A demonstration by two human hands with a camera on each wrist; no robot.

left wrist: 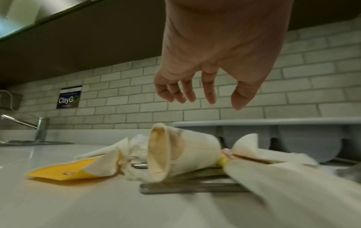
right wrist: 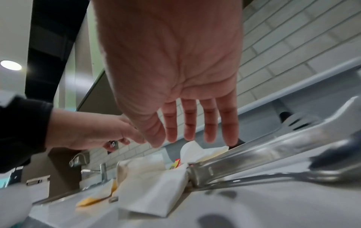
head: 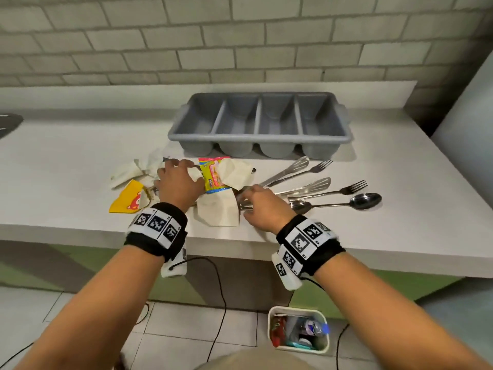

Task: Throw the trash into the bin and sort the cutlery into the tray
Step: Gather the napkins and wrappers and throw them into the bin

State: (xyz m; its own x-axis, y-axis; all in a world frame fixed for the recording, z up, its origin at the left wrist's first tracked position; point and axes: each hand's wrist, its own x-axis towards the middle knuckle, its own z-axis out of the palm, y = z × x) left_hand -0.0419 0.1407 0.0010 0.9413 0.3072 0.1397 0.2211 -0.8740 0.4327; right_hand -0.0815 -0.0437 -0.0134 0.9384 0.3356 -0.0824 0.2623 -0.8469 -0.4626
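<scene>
Along the front edge of the white counter (head: 80,161), trash and cutlery lie tangled together: crumpled napkins (head: 221,209), a yellow wrapper (head: 128,200) toward the left and a bright snack packet (head: 212,176) lie over the handles of the tongs (head: 290,169), forks (head: 328,192) and spoons (head: 357,202), which fan out toward the right edge. The grey tray (head: 258,124) stands behind them toward the back of the counter, its four compartments bare, and the white bin (head: 298,328) sits on the floor below the front edge, already holding rubbish. Both hands hover over the pile with nothing in them: the left hand (head: 177,182) has loosely spread fingers above the napkins, and the right hand (head: 262,205) has straight fingers above the handle ends. The likely trouble is the overlap: lifting a napkin that drapes a handle could drag a fork or spoon toward the front edge and onto the floor, or carry a hidden piece into the bin with the paper. Grabbing paper and metal in one handful would risk the same. The light wrappers could also flutter past the small bin. On the brick wall a dark sign (left wrist: 68,97) reads "ClayG", its last character unclear; the print on the packet is too small to read.
</scene>
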